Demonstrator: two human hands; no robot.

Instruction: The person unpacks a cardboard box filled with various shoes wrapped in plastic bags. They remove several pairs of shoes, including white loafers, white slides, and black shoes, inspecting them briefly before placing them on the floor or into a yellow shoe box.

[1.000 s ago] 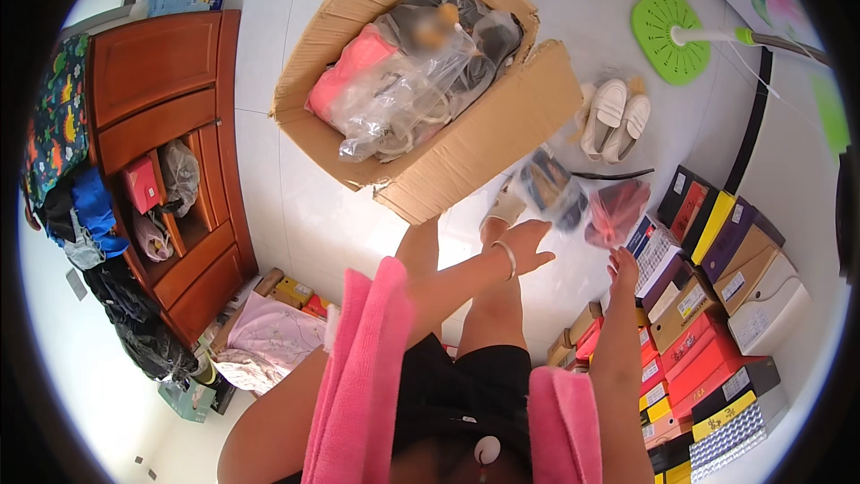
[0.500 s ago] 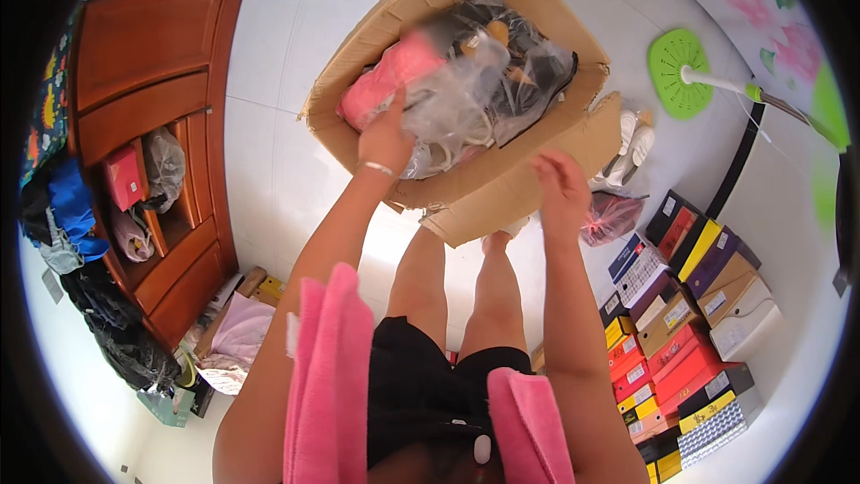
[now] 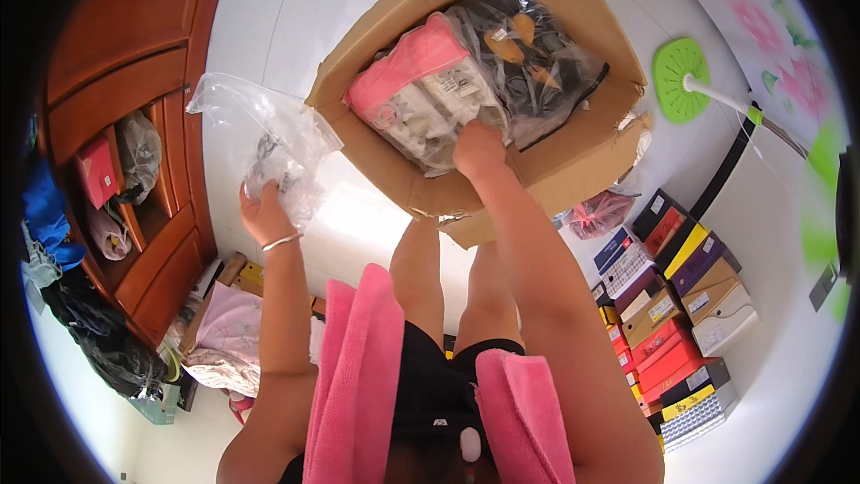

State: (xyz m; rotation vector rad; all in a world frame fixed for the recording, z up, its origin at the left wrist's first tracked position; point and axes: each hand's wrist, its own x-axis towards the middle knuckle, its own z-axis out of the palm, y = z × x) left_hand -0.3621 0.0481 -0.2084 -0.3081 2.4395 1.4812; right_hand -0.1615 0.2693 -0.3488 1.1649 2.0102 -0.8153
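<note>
A crumpled clear plastic bag point(image 3: 269, 139) hangs from the closed fingers of my left hand point(image 3: 263, 215), out to the left of the cardboard box. Inside the open cardboard box point(image 3: 358, 54) lies a bagged pink and white bundle point(image 3: 417, 94), its clear wrapping showing pale contents. My right hand point(image 3: 481, 148) reaches over the box's near side and is closed at the near right corner of that bundle, gripping its wrapping; the fingertips are partly hidden. Beside the bundle, on the right, sits a clear bag of black and tan shoes or sandals point(image 3: 537, 58).
Stacked shoe boxes point(image 3: 667, 318) stand along the right. A green flat mop point(image 3: 683, 81) rests beyond the box, near a red plastic bag point(image 3: 598, 213). To the left is a reddish-brown wooden cabinet point(image 3: 125, 22) with an open compartment. A pink towel point(image 3: 354, 367) hangs before my body.
My left hand has left the box and moved left with a clear plastic bag. My right hand has moved from the near flap onto the pink and white bundle, now more exposed.
</note>
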